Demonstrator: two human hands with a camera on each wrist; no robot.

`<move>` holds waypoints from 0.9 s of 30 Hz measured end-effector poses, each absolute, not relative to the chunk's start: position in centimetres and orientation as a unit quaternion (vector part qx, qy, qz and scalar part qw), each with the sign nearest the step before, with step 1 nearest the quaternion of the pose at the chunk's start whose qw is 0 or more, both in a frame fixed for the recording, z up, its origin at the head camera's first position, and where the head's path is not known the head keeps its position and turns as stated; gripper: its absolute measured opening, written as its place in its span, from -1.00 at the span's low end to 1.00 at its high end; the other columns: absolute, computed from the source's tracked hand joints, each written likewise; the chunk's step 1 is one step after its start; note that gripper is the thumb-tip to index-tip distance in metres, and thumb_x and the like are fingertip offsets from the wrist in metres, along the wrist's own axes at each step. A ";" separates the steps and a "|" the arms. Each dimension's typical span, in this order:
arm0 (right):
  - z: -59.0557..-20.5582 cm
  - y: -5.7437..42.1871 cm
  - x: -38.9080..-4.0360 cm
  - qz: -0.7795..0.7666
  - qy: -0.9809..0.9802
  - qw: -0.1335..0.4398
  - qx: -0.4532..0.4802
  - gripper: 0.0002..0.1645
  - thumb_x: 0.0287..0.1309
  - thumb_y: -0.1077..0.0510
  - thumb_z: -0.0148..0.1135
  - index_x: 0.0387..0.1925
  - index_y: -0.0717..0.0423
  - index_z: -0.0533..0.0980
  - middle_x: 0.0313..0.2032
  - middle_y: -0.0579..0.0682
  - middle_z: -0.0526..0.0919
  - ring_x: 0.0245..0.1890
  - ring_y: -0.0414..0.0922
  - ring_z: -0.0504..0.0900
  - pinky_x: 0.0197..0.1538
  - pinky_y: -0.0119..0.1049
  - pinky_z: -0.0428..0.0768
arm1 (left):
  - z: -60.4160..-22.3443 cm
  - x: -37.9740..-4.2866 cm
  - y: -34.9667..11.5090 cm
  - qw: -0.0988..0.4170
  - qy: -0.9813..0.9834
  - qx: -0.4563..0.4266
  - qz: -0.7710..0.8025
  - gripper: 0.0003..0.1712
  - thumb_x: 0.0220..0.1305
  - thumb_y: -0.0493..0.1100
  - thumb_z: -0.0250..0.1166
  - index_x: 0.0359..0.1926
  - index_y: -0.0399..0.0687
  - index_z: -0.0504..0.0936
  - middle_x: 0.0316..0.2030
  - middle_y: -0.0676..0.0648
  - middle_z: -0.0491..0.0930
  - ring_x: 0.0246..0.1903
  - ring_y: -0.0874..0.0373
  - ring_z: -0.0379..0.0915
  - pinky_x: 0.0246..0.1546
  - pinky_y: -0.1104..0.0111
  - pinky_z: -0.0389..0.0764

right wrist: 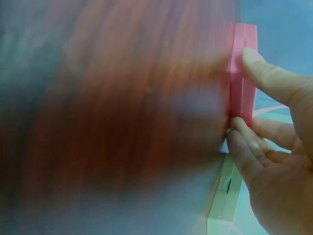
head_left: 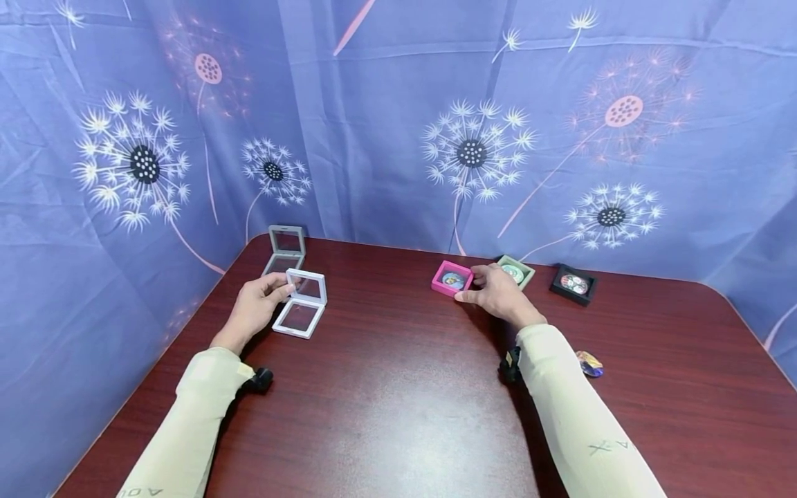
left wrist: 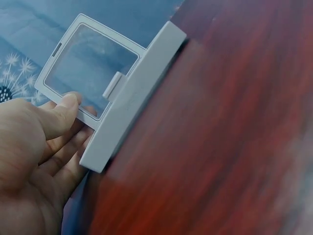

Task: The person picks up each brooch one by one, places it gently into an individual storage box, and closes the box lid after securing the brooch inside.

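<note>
A white hinged display case (head_left: 299, 317) with clear windows stands unfolded on the left of the table. My left hand (head_left: 252, 311) pinches its raised lid at the left edge; in the left wrist view the thumb (left wrist: 68, 105) lies across the lid's rim. Towards the back middle is a closed pink display case (head_left: 452, 279) with a round blue picture piece inside. My right hand (head_left: 501, 297) grips the pink case at its right side, and the right wrist view shows the thumb (right wrist: 269, 76) on top. A green case (head_left: 521, 271) is partly hidden behind the right hand.
Behind the white case stands an unfolded grey case (head_left: 286, 250). A black case (head_left: 573, 284) with a round piece inside lies at the back right. A shiny multicoloured piece (head_left: 589, 364) rests beside the right sleeve. Patterned blue cloth (head_left: 373, 138) hangs behind the wooden table (head_left: 386, 387).
</note>
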State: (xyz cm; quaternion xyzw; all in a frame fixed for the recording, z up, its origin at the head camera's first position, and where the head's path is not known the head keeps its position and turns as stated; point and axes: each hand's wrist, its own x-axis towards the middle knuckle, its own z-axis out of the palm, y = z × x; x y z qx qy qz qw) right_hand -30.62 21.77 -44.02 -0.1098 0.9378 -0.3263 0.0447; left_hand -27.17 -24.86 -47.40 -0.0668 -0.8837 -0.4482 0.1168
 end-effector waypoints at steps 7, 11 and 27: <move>-44.0 21.7 -30.6 -0.329 0.937 0.041 -0.109 -0.10 0.23 0.08 0.56 0.38 0.55 0.37 0.13 0.43 0.57 0.18 0.28 0.59 0.32 0.12 0.48 | -47.5 -27.2 -24.1 0.114 -0.884 -0.072 -0.447 -0.77 0.50 -0.27 0.35 0.08 -0.28 0.75 -0.14 -0.23 0.78 -0.28 0.28 0.57 -0.22 0.50 0.51; -44.1 21.8 -30.7 -0.328 0.938 0.038 -0.109 -0.11 0.24 0.08 0.55 0.37 0.56 0.37 0.13 0.43 0.58 0.18 0.28 0.60 0.32 0.11 0.49 | -47.5 -27.1 -23.6 0.109 -0.879 -0.083 -0.457 -0.79 0.50 -0.31 0.34 0.06 -0.31 0.74 -0.13 -0.26 0.78 -0.26 0.14 0.65 -0.21 0.50 0.54; -43.9 21.5 -30.8 -0.317 0.943 0.037 -0.095 -0.09 0.28 0.06 0.52 0.40 0.56 0.34 0.15 0.45 0.58 0.20 0.27 0.59 0.35 0.12 0.46 | -47.7 -27.1 -21.6 0.069 -0.859 -0.123 -0.492 -0.80 0.52 -0.28 0.32 0.04 -0.31 0.71 0.00 -0.26 0.76 -0.17 0.12 0.72 -0.12 0.48 0.63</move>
